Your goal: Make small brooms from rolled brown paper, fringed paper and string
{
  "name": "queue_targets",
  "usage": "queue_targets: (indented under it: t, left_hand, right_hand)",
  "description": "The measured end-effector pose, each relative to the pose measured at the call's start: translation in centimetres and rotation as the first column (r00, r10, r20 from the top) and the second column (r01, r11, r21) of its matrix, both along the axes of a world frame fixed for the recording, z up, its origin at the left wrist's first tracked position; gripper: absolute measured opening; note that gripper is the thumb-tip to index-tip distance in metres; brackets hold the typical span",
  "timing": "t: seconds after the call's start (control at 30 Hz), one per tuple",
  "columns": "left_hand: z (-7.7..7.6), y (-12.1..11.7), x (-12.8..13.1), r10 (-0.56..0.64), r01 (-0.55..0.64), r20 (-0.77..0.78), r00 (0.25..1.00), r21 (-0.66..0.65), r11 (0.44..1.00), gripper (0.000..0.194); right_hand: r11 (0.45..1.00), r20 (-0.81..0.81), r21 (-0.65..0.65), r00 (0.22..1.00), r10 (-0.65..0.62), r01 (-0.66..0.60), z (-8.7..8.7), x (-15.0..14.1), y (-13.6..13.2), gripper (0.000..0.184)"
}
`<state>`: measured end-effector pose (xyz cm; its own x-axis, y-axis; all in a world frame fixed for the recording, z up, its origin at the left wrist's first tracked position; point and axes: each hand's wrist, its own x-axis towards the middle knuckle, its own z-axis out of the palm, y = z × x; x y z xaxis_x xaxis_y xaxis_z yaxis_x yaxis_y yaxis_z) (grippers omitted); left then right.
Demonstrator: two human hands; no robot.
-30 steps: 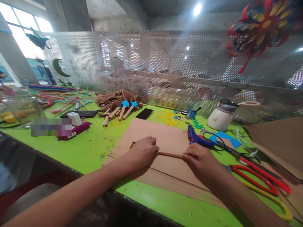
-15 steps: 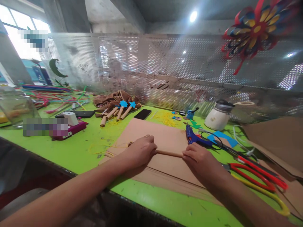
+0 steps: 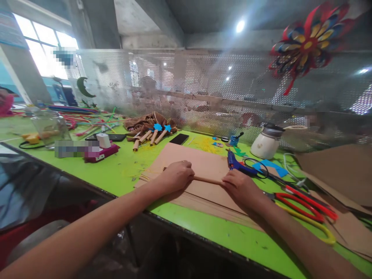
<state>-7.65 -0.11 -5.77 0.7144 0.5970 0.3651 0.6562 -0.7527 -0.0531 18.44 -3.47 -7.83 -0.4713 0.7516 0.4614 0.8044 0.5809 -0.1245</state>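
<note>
My left hand [image 3: 176,176] and my right hand [image 3: 240,186] are both closed round the ends of a thin brown rolled paper stick [image 3: 207,180]. The stick lies across a stack of brown cardboard sheets [image 3: 200,164] on the green table [image 3: 116,170]. Only the middle stretch of the stick shows between my fists. A ring sits on a finger of my left hand.
A blue glue gun [image 3: 236,162], black scissors [image 3: 258,168] and red and yellow long-handled cutters [image 3: 305,211] lie right of my hands. A white pot [image 3: 266,143], a phone [image 3: 179,138], finished paper sticks with blue flowers [image 3: 151,131] and a perforated metal screen [image 3: 203,89] stand behind.
My hands stay on the stick in the same grip. The view has swung a little to the left, so everything on the table has slid rightwards and up in the picture.
</note>
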Motion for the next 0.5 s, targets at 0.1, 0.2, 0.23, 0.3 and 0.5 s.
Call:
queue_targets:
  t: [0.1, 0.2, 0.23, 0.3, 0.5]
  left_hand:
    - [0.1, -0.1, -0.3, -0.003, 0.004, 0.032, 0.999, -0.043, 0.999, 0.030]
    - [0.5, -0.5, -0.6, -0.016, 0.023, 0.077, 0.997, -0.094, 0.995, 0.030]
    - [0.7, -0.6, -0.8, -0.026, 0.036, 0.086, 0.996, -0.109, 0.993, 0.029]
    - [1.1, -0.7, -1.0, -0.056, 0.067, 0.081, 0.995, -0.137, 0.988, 0.028]
    - [1.2, -0.3, -1.3, -0.032, 0.047, 0.089, 0.996, -0.169, 0.984, 0.024]
  right_hand:
    - [1.000, 0.051, -0.001, 0.999, -0.004, 0.004, 0.4, -0.5, -0.5, 0.030]
    - [0.999, 0.059, -0.040, 0.998, -0.010, 0.012, 0.9, -1.0, -1.5, 0.031]
    - [0.998, 0.046, -0.065, 0.999, -0.004, 0.007, 1.1, -1.1, -1.8, 0.032]
    - [0.993, 0.010, -0.121, 1.000, 0.013, -0.011, 1.3, -1.2, -2.3, 0.033]
    - [0.980, -0.089, -0.195, 0.996, 0.023, -0.040, 1.6, -1.1, -2.6, 0.034]
